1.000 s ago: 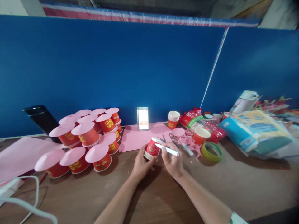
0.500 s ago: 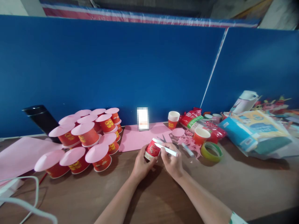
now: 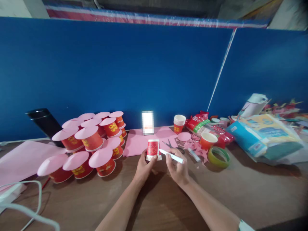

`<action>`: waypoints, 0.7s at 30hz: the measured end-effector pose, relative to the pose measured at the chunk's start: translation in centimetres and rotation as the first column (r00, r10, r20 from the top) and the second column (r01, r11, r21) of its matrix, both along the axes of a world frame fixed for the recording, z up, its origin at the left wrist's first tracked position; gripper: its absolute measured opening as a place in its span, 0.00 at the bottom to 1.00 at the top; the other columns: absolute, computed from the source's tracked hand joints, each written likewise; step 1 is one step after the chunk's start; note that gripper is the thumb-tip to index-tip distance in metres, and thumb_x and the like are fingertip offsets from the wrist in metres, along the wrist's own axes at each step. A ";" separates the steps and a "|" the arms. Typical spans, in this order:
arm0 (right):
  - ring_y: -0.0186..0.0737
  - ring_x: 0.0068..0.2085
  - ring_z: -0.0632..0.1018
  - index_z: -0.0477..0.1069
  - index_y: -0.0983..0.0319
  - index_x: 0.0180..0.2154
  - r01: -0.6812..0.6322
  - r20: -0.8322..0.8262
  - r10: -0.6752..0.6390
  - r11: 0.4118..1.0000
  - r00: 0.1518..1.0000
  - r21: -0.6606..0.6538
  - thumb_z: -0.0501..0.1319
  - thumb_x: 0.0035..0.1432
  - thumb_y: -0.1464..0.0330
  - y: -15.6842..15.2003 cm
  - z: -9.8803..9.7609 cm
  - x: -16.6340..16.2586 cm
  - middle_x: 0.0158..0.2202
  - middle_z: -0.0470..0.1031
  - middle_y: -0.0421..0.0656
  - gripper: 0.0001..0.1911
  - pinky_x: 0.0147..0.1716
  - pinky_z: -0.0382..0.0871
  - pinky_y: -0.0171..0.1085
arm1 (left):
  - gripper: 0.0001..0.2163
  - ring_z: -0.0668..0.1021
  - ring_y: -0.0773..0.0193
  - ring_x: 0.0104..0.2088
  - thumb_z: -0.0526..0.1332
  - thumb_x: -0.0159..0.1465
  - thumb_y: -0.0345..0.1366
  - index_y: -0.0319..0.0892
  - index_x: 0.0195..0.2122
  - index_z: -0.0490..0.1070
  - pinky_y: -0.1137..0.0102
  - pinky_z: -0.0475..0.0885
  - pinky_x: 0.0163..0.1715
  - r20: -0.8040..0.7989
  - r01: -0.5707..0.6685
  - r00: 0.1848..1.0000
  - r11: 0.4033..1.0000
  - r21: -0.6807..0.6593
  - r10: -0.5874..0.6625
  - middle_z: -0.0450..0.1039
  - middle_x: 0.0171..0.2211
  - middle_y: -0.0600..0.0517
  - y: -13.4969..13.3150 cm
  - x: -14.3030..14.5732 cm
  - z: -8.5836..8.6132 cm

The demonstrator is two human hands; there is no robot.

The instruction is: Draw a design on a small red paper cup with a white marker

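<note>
My left hand (image 3: 143,167) is wrapped round a red paper cup (image 3: 152,148), held bottom up above the brown table. White marks run along the cup's lower edge, near its rim. Between the fingers of my right hand (image 3: 177,170) is a white marker pen (image 3: 175,157). Its tip points left, close to the cup's right side; I cannot tell whether it touches. Just behind my right hand lie scissors (image 3: 171,146), partly hidden. A pink paper sheet (image 3: 134,142) lies flat beyond the cup.
Several upturned red cups with pink paper cones (image 3: 99,157) stand at left, by a black flask (image 3: 44,123). To the right are stacked cups (image 3: 179,124), pink scraps (image 3: 197,144), a tape roll (image 3: 211,159), a red package (image 3: 199,123) and a blue pack (image 3: 250,134). White cable (image 3: 29,213) lies front left.
The cup, tilted before, now stands more upright in my left hand and shows another side. The marker pen's tip has gone from over the cup to its right side.
</note>
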State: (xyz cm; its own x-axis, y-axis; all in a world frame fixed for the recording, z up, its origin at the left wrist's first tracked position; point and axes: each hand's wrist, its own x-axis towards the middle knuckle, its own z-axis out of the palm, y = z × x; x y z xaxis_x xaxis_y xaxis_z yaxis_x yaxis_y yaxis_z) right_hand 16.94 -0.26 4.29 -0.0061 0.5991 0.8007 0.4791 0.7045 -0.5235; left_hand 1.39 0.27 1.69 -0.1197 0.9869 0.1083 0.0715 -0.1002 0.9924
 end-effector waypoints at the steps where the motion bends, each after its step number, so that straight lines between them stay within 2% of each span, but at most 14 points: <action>1: 0.39 0.34 0.75 0.68 0.62 0.36 -0.017 0.007 0.017 1.000 1.000 0.003 0.55 0.60 0.72 0.0 -0.1 -0.1 0.31 0.73 0.44 0.04 0.35 0.70 0.39 | 0.28 0.76 0.56 0.41 0.63 0.55 0.48 0.38 0.53 0.63 0.65 0.70 0.43 0.027 0.004 1.000 1.000 -0.008 -0.004 0.75 0.43 0.45 0.0 0.0 -0.1; 8: 0.41 0.40 0.76 0.70 0.59 0.46 -0.173 0.086 0.170 0.985 0.982 0.021 0.57 0.59 0.75 -0.2 -0.4 -0.4 0.38 0.76 0.45 0.13 0.41 0.71 0.41 | 0.26 0.76 0.56 0.43 0.61 0.58 0.48 0.41 0.54 0.62 0.63 0.71 0.44 0.241 0.077 0.967 0.997 0.005 -0.076 0.73 0.44 0.45 0.4 0.0 -1.4; 15: 0.41 0.40 0.76 0.71 0.59 0.48 -0.161 0.075 0.160 0.987 0.984 0.011 0.57 0.59 0.74 -0.1 -0.3 -0.4 0.39 0.77 0.45 0.15 0.41 0.73 0.41 | 0.25 0.76 0.55 0.45 0.61 0.58 0.48 0.42 0.54 0.62 0.62 0.68 0.48 0.189 0.085 0.979 0.996 -0.011 -0.081 0.73 0.46 0.45 0.2 -0.1 -1.3; 21: 0.41 0.40 0.77 0.71 0.59 0.48 -0.137 0.085 0.136 0.991 0.987 0.008 0.56 0.61 0.73 0.0 -0.3 -0.3 0.39 0.77 0.46 0.14 0.41 0.73 0.42 | 0.25 0.76 0.55 0.43 0.63 0.56 0.48 0.41 0.52 0.64 0.64 0.69 0.45 0.197 0.075 0.978 0.997 -0.024 -0.069 0.74 0.44 0.45 0.0 0.0 -0.7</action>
